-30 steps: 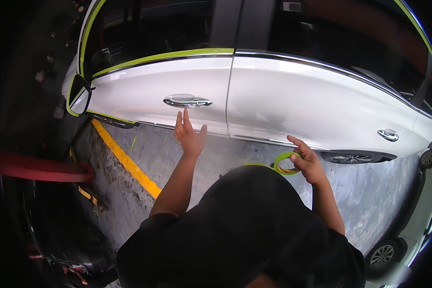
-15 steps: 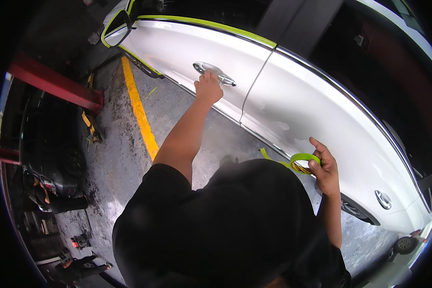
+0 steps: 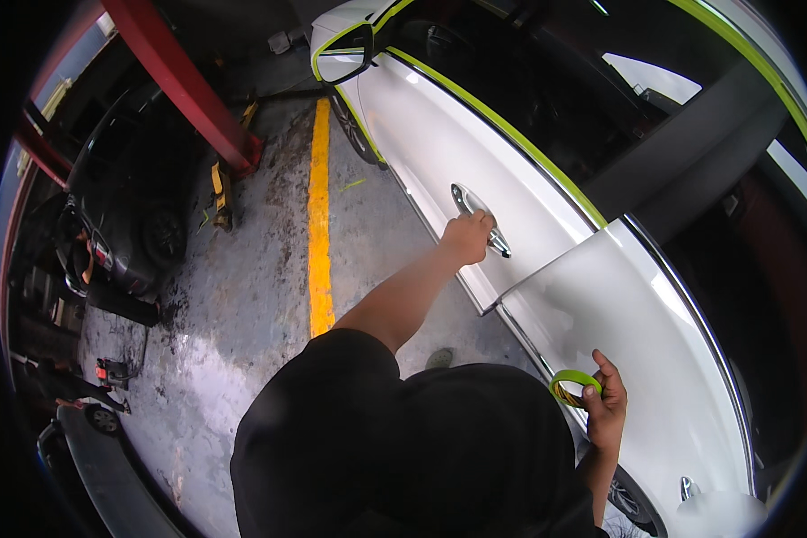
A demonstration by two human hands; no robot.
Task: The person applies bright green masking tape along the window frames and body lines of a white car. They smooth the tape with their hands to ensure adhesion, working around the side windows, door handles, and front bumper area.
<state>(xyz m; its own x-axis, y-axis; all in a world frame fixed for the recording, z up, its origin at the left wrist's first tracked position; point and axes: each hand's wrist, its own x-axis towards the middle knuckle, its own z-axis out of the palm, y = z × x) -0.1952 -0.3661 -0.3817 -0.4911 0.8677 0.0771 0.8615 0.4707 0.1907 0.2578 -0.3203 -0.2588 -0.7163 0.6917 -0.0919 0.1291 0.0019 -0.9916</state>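
Observation:
My left hand (image 3: 469, 238) has its fingers wrapped around the chrome handle (image 3: 502, 247) of a white car's front door (image 3: 412, 125). This door stands slightly ajar, its rear edge jutting out past the rear door (image 3: 619, 341). In front of the rear door, my right hand (image 3: 608, 412) grips a roll of bright green masking tape (image 3: 561, 378) between thumb and fingers, the index finger raised. Green tape also runs along the front window's lower edge (image 3: 511, 134) and around the side mirror (image 3: 342, 56).
A yellow line (image 3: 320, 224) crosses the stained grey floor. Further left rise a red post (image 3: 184, 85) and a dark car (image 3: 143, 197), with a person (image 3: 121, 305) beside it. Another person (image 3: 85, 390) is near a grey car (image 3: 108, 462) at lower left.
The front door has swung slightly outward with my left hand on its handle; before, it lay flush with the rear door. The view has turned, while my right hand keeps the tape roll.

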